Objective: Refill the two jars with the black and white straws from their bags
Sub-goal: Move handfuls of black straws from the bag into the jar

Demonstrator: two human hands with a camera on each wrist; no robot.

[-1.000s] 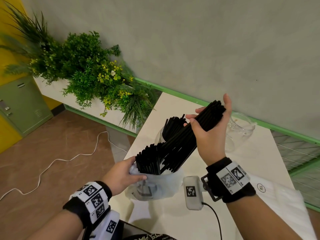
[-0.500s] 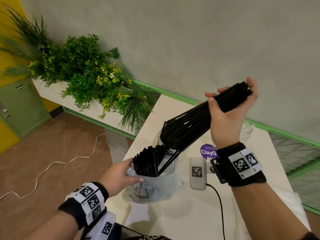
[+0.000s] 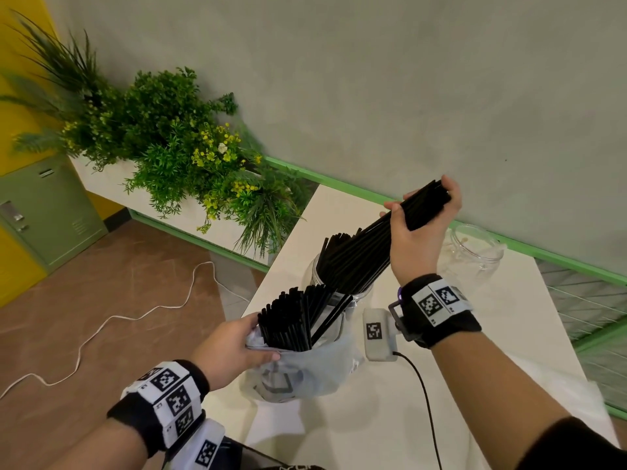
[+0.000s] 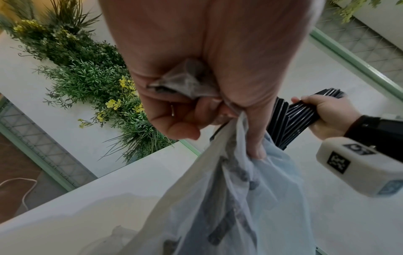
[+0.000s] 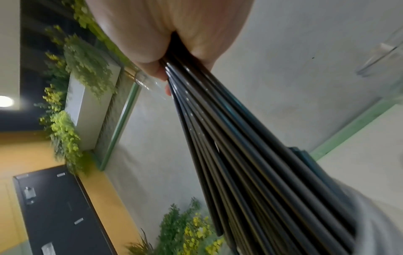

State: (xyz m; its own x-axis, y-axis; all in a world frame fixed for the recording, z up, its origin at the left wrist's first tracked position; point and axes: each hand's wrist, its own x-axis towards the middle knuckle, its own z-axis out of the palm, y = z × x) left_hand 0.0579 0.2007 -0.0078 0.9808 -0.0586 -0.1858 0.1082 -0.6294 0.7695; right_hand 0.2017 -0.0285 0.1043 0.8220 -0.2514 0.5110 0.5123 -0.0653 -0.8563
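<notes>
Left hand (image 3: pixel 234 347): the rim of the plastic bag (image 3: pixel 305 371) is pinched shut in its fingers; the mouth should be kept held open and steady on the table (image 3: pixel 509 334).
Bag straws (image 3: pixel 288 320): more black ones stand upright inside, to be left undisturbed.
Right hand (image 3: pixel 419 232): a bundle of black straws (image 3: pixel 359 256) is clenched near its upper end, tilted, lower ends at the near jar (image 3: pixel 359 296); stragglers should be gathered before lowering.
Far jar (image 3: pixel 475 252): clear, apparently empty, judged reserved for white straws.
</notes>
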